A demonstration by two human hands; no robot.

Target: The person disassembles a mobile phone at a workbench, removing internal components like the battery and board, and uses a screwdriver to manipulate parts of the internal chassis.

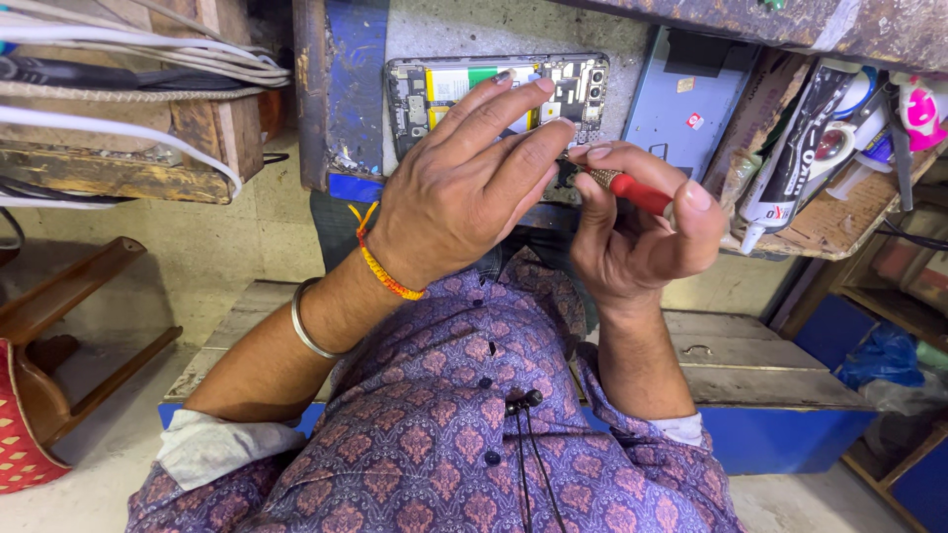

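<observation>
R hand (640, 232) first: I see it curled shut round a small screwdriver (632, 189) w/ red handle & knurled metal collar, thumb and forefinger pinching near the collar, other fingers folded under. Tip end points toward the L hand and meets a small dark part (567, 174) there; too small for me to say what it is.

L hand (464, 188): fingers stretched out, mostly straight, lying over the lower half of an opened phone (499, 94). Forefinger and thumb tips come together at that small dark part, right by the driver tip; whether they actually grip it I can't tell, it's mostly hidden. Orange thread band (380, 262) on the L wrist, plain metal bangle (306, 326) further up the forearm.

The phone lies back-off on a grey surface (444, 30), just beyond both hands: yellow-green battery and bare circuit boards showing, camera modules at its R end. L fingertips overlap its near edge.

Further out: a blue-grey flat panel (681, 99) just R of the phone. R of that, a shelf of worn board (839, 212) carrying a black-and-white glue tube (795, 158), nozzle down toward me, plus tape rolls and a pink item beside it. Far L, white cables (128, 49) run over a wooden box (148, 148). Lower L, a wooden stool (69, 296) on the floor. Bottom of view: purple patterned shirt (444, 424), black earphone cord (528, 444) hanging down its front.
</observation>
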